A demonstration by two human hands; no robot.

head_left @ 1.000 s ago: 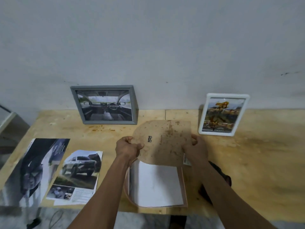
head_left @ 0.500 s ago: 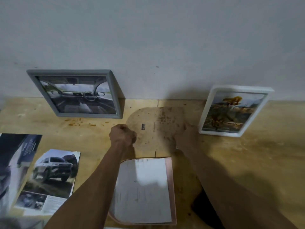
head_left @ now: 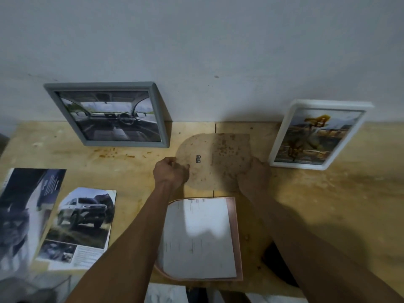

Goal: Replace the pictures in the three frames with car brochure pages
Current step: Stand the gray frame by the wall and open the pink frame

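A brown backing board [head_left: 215, 158], rounded on its left side and speckled with stains, lies flat on the wooden table. My left hand [head_left: 170, 172] pinches its left edge and my right hand [head_left: 253, 177] grips its lower right corner. Just in front lies a pink frame [head_left: 237, 237] face down with a white sheet [head_left: 199, 239] in it. A grey frame [head_left: 158, 110] with a car interior picture leans on the wall at back left. A white frame [head_left: 282, 147] with an orange figure picture leans at back right. A car brochure page [head_left: 82, 226] lies at left.
A larger dark brochure [head_left: 24, 213] lies at the table's left edge beside the torn page. A dark object [head_left: 277, 265] sits by the front edge under my right forearm. The grey wall stands right behind the table [head_left: 338, 204].
Both hands carried the backing board away from above the pink frame and set it down farther back, between the grey and white frames. My head moved closer to the table.
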